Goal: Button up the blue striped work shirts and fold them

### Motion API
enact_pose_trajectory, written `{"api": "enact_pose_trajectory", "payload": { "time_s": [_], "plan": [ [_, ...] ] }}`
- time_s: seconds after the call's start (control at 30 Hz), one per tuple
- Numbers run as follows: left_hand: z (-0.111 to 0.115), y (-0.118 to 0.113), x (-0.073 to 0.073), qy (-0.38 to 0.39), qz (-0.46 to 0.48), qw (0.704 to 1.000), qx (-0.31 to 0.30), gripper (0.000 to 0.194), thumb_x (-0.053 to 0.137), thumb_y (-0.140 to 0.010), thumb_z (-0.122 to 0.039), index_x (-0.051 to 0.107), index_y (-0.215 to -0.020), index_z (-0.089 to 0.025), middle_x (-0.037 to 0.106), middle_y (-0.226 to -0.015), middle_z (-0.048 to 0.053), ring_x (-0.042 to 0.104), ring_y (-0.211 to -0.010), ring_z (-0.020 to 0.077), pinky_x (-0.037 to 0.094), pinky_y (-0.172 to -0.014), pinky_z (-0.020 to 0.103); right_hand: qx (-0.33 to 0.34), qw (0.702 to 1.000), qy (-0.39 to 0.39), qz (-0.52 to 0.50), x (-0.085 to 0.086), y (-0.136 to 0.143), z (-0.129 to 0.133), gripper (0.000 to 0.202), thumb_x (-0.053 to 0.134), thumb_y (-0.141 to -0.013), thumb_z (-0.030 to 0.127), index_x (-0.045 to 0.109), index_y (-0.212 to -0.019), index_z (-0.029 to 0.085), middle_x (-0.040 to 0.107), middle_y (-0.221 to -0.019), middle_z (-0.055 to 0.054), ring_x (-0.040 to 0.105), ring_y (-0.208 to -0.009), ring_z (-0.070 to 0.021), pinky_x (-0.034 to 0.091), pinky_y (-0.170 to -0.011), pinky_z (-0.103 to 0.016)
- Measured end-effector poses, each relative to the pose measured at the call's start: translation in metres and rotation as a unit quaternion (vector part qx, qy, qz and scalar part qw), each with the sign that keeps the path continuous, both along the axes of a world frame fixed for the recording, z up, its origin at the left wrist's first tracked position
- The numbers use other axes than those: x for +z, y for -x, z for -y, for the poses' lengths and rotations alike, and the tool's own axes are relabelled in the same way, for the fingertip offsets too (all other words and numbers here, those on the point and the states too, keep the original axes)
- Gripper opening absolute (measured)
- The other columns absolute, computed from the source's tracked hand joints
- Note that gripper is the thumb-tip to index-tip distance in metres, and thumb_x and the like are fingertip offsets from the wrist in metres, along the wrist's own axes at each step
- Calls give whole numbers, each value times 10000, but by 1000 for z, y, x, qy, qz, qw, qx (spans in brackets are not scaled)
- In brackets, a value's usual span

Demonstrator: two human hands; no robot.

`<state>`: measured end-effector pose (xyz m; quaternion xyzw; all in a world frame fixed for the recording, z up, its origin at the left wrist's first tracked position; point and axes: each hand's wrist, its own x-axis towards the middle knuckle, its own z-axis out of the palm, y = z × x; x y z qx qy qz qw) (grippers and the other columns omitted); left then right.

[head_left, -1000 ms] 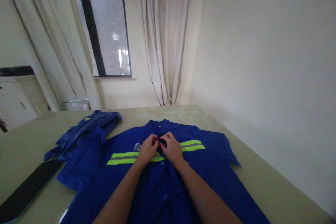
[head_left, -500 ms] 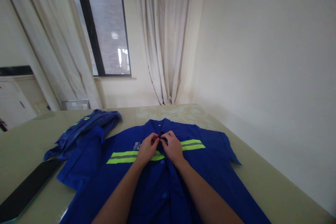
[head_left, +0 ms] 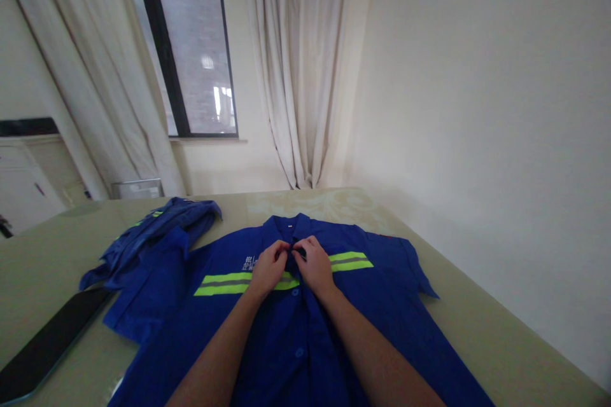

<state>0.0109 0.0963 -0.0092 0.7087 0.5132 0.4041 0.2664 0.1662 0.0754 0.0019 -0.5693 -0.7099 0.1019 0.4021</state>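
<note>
A blue shirt (head_left: pixel 382 292) with yellow-green and grey reflective bands lies spread on the table, its collar at the far end. My left hand (head_left: pixel 268 269) pinches the front edge just below the collar, beside white lettering on the chest. Close against it, my right hand (head_left: pixel 312 266) pinches the same front opening from the other side. The fingertips nearly meet, and whatever small part lies between them is hidden. Two buttons show lower down the front, between my forearms.
Another blue garment (head_left: pixel 162 235) lies crumpled at the left, against the shirt's sleeve. A dark flat board (head_left: pixel 52 337) is on the table (head_left: pixel 477 311) at the near left. Behind are curtains (head_left: pixel 305 76), a window and a wall on the right.
Both hands stay at the same spot on the shirt front, with only a slight shift of the fingers. The view has tilted very slightly.
</note>
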Motion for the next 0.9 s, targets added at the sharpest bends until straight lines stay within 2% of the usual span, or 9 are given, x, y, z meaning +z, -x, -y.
{"api": "enact_pose_trajectory", "payload": {
  "time_s": [0.23, 0.33, 0.4, 0.47, 0.57, 0.63, 0.73, 0.83, 0.9],
  "plan": [
    [4, -3, 3, -3, -19, 1000, 9, 179, 565, -898, -378, 657, -926, -227, 712, -818, -16, 632, -673, 155, 446, -636, 255, -6, 998, -20, -64, -7, 0, -6, 150, 625, -836, 164, 727, -904, 249, 647, -936, -26, 645, -852, -197, 493, -801, -305],
    [4, -3, 2, -9, -36, 999, 32, 182, 576, -906, -381, 625, -833, -222, 682, -736, -17, 624, -643, 160, 433, -615, 260, -18, 980, -53, -191, -15, -6, -16, 145, 619, -820, 227, 749, -883, 240, 684, -913, -37, 649, -861, -212, 507, -835, -329],
    [5, -3, 1, -16, -51, 997, 53, 170, 566, -914, -345, 611, -810, -218, 666, -718, -9, 628, -648, 170, 434, -622, 271, -53, 955, -70, -283, -22, -18, -26, 229, 593, -841, 320, 758, -964, 219, 719, -985, -63, 658, -944, -229, 512, -898, -351],
    [8, -3, 4, -29, -67, 995, 71, 137, 552, -919, -301, 612, -833, -213, 672, -791, 16, 641, -699, 182, 455, -667, 290, -102, 932, -71, -341, -30, -34, -37, 371, 553, -850, 400, 740, -1083, 179, 733, -1063, -95, 658, -1010, -247, 514, -935, -376],
    [18, -7, 12, -66, -87, 991, 76, 126, 527, -938, -279, 635, -967, -221, 659, -1076, 68, 656, -903, 205, 487, -812, 323, -147, 911, -53, -382, -41, -57, -49, 531, 541, -807, 452, 699, -1201, 135, 746, -1027, -104, 672, -949, -256, 545, -870, -383],
    [29, -15, 20, -103, -135, 985, 13, 184, 485, -964, -267, 643, -1054, -242, 625, -1212, 78, 624, -1071, 226, 469, -943, 349, -157, 902, -42, -399, -47, -66, -53, 608, 552, -776, 477, 677, -1257, 126, 748, -963, -88, 680, -872, -248, 563, -795, -365],
    [56, -30, 29, -134, -232, 955, -124, 235, 468, -950, -211, 669, -1061, -259, 665, -1164, 73, 604, -1109, 252, 451, -1012, 399, -157, 894, -30, -419, -49, -69, -53, 666, 556, -764, 501, 653, -1312, 136, 748, -912, -68, 689, -812, -235, 571, -725, -335],
    [97, -39, 31, -111, -267, 937, -195, 333, 553, -882, -223, 654, -1195, -274, 665, -1242, 95, 597, -1154, 288, 436, -1064, 480, -148, 888, -25, -435, -44, -67, -50, 664, 554, -771, 500, 643, -1331, 155, 758, -930, -66, 701, -856, -237, 578, -729, -324],
    [128, -36, 26, -82, -281, 926, -239, 509, 641, -830, -309, 586, -1336, -315, 579, -1424, 110, 514, -1311, 346, 323, -1154, 606, -142, 882, -23, -448, -37, -67, -48, 651, 553, -778, 495, 642, -1331, 163, 764, -962, -71, 703, -904, -243, 581, -761, -329]
  ]
}}
